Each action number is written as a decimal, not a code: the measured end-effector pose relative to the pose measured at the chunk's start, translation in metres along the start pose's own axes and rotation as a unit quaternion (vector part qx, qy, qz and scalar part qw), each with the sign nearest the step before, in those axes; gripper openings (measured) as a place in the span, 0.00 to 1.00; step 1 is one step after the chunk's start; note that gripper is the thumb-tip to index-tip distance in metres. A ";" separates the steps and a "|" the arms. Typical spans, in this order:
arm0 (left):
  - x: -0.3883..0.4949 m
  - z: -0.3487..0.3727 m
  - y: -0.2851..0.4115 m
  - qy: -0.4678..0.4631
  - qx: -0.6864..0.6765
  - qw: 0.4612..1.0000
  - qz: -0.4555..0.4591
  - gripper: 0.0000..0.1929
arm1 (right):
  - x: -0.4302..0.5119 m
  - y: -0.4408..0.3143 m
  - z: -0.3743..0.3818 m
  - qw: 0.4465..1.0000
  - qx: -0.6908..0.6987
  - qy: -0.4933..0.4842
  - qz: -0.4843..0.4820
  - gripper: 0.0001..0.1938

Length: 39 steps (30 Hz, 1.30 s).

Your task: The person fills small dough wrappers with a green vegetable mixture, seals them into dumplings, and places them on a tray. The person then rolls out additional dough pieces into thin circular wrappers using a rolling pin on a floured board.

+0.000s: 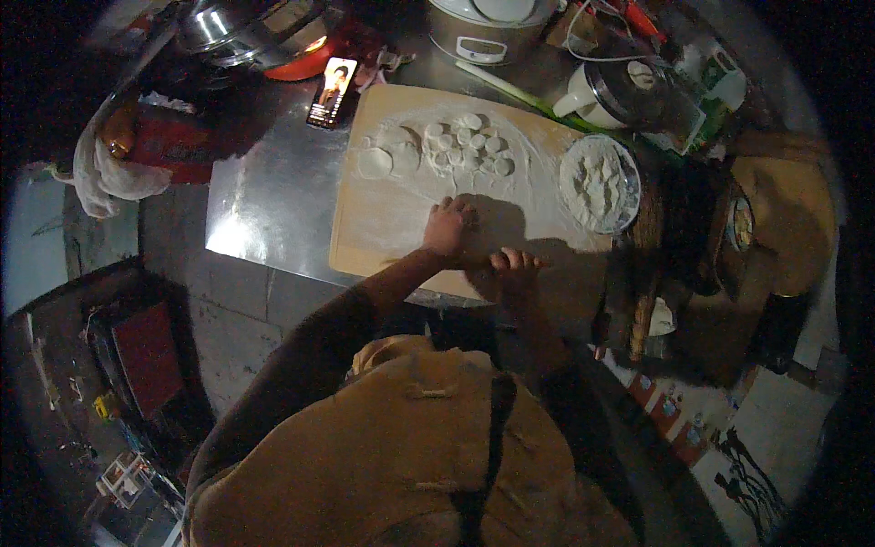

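In front of me lies a floured wooden board (369,225). My left hand (446,225) rests on it palm down with fingers bent; what is under the palm is hidden. Close to the board's near edge, my right hand (516,263) curls over what looks like a thin wooden rolling pin (540,264), mostly covered and in shadow. Beyond my hands, several small round dough pieces (476,141) are clustered, dusted with flour. To their left, flat dough rounds (376,163) partly overlap. A bowl of flour (599,179) stands at the board's right side.
A lit phone (332,94) leans beyond the board's left corner. Farther back are a metal pot (239,31), a rice cooker (489,31), a green onion (506,85) and a lidded white jug (593,96). Bare steel tabletop (273,205) extends left of the board.
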<state>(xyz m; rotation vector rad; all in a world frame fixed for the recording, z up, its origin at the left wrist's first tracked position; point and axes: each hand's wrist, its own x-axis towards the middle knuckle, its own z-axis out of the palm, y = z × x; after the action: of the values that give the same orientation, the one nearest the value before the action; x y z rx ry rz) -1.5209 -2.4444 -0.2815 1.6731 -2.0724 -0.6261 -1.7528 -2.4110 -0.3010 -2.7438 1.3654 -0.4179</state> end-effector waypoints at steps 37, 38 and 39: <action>0.070 0.011 0.049 0.039 0.069 0.987 0.140 0.32 | -0.016 -0.033 -0.048 0.995 0.046 -0.063 0.057 0.16; 0.071 0.009 0.049 0.052 0.058 0.987 0.139 0.30 | -0.014 -0.031 -0.047 0.996 0.061 -0.048 0.045 0.15; 0.069 0.004 0.049 0.051 0.045 0.987 0.146 0.29 | -0.013 -0.031 -0.047 0.996 0.075 -0.025 0.037 0.15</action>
<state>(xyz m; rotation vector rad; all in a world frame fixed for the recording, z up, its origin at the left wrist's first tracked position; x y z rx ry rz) -1.5762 -2.5031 -0.2541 1.3768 -2.2400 -0.3484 -1.7483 -2.3779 -0.2533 -2.5580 1.3594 -0.4272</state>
